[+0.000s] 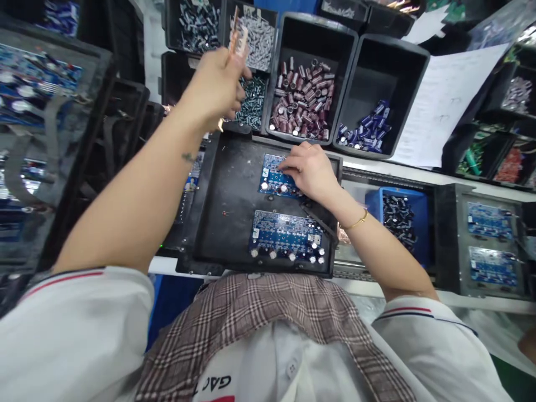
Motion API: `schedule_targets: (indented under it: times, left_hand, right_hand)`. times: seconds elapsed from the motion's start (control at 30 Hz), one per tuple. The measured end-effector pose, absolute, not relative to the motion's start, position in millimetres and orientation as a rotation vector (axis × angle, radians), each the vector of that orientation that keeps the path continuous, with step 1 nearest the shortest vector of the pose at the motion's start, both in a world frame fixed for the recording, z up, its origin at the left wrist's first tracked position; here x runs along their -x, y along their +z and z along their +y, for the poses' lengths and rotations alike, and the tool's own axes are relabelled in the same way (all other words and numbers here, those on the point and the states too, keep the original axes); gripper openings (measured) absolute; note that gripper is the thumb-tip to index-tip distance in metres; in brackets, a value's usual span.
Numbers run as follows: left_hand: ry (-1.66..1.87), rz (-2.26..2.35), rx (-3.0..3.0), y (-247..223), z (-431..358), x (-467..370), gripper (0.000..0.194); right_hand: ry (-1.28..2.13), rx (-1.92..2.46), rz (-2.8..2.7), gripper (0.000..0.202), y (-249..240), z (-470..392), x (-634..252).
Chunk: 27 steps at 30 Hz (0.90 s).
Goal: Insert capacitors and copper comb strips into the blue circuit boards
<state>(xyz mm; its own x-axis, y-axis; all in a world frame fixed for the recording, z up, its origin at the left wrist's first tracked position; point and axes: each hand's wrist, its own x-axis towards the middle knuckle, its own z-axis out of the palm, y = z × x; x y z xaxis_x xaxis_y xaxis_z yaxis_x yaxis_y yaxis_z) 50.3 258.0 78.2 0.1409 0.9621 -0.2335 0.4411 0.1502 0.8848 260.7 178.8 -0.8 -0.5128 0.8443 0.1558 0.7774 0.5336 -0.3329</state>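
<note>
My left hand (pixel 221 84) is raised over the parts bins at the upper left, its fingers closed around thin copper-coloured pieces (pixel 234 34) that stick up past the fingertips. Their exact kind is hard to make out. Bent over the upper blue circuit board (pixel 271 177), my right hand (pixel 310 170) has its fingers pinched together at the board's surface. Whatever lies between those fingertips is hidden. A second blue circuit board (pixel 288 237), with silver-topped capacitors along its near edge, lies below it. Both boards rest in a black tray (pixel 226 184).
Behind the tray stand black bins of brown capacitors (pixel 304 97), blue capacitors (pixel 368 131) and small dark green capacitors (pixel 252 103). A blue bin (pixel 382 212) of black parts sits to the right. Farther right, another tray (pixel 460 245) carries two boards. A paper sheet (pixel 444 111) leans behind.
</note>
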Motion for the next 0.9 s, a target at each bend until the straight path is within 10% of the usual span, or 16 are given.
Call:
schedule_targets:
  times: [0.63, 0.9]
  left_hand:
    - [0.835, 1.338, -1.126, 63, 92, -67, 0.011]
    - [0.894, 1.301, -0.839, 56, 100, -54, 0.021]
  right_hand:
    - [1.145, 1.114, -1.711, 0.018, 52, 117, -227]
    - [0.759, 1.361, -1.826, 0.025, 47, 126, -251]
